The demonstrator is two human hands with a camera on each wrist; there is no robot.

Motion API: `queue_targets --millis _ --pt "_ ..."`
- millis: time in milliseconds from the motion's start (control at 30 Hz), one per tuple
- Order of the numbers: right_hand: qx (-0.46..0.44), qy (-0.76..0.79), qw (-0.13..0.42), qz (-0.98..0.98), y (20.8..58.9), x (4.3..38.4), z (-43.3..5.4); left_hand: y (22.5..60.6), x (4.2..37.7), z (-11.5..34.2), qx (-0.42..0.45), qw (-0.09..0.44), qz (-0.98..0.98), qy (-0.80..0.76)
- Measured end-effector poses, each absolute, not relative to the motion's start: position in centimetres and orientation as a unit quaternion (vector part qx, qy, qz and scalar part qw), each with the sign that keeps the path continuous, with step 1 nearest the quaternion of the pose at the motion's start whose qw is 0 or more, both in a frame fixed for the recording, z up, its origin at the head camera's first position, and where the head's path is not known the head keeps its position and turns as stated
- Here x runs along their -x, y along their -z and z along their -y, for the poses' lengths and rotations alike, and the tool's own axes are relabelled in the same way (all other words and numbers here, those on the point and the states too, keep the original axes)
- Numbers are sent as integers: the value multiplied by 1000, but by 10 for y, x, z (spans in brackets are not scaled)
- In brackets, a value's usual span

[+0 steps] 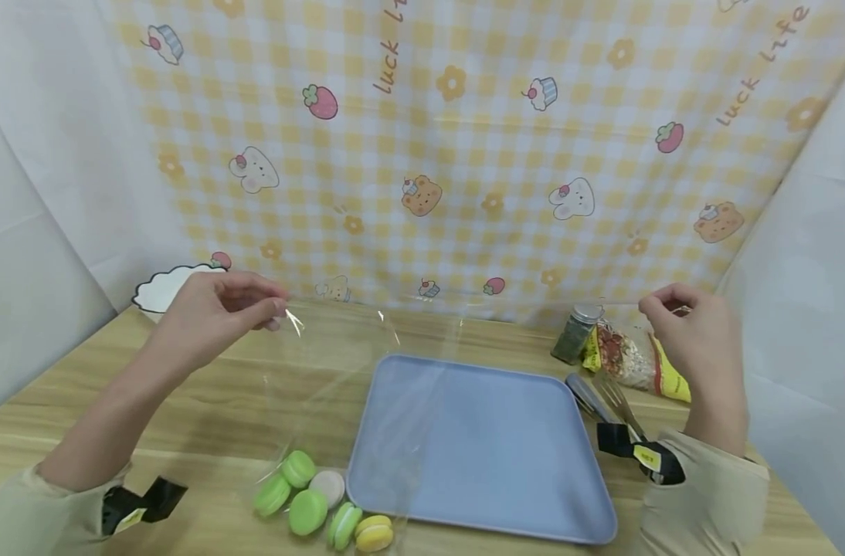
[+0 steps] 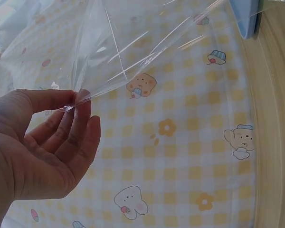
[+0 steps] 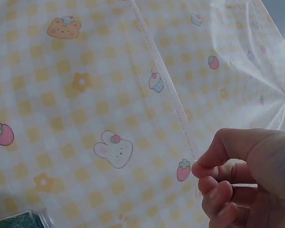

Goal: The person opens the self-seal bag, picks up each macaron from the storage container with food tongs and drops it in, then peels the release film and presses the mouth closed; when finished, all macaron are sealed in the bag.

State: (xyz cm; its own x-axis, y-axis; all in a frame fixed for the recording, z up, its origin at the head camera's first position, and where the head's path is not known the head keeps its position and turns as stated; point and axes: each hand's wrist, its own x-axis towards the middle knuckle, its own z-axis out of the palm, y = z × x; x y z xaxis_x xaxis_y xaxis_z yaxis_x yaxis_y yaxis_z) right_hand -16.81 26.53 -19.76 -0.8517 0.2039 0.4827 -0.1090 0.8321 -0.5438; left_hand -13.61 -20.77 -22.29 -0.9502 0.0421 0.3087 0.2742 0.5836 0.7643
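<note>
A clear plastic bag (image 1: 356, 332) hangs from my left hand (image 1: 210, 316), which pinches its upper corner between thumb and fingertips. In the left wrist view the film (image 2: 114, 52) shows shiny creases fanning out from the pinch. Far to the right, my right hand (image 1: 700, 336) pinches the end of a thin transparent strip (image 3: 161, 73), drawn taut toward the left with faint print along it. Seen from the head, the bag overlaps the left part of a blue tray (image 1: 513, 448) and several macarons (image 1: 307, 511), mostly green, one pale and one yellow.
At the back left stands a white scalloped bowl (image 1: 160, 293), partly behind my left hand. A glass jar of dried herbs (image 1: 572, 340) and a yellow-edged food packet (image 1: 627, 359) sit back right. A fork (image 1: 619, 401) lies beside the tray. Checked cloth (image 1: 464, 154) hangs behind.
</note>
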Motion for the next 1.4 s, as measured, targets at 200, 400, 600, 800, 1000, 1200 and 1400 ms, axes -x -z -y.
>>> queue_targets --millis 200,400,600,800,1000,1200,1400 --pt "104 -324 321 884 189 160 -271 227 139 210 102 141 874 453" --pt "120 -332 326 877 183 148 -285 226 142 213 103 139 878 446" --pt "25 -246 277 928 187 137 -298 225 139 215 96 130 883 442" --pt "-34 -144 235 961 211 128 -327 223 138 214 100 129 893 419" --pt "-92 -83 124 984 240 121 -357 222 138 217 106 133 895 412" --pt "-164 -89 109 976 262 135 -338 224 139 219 114 130 892 418" --pt "-201 -99 81 971 283 152 -306 223 138 219 109 131 895 412"
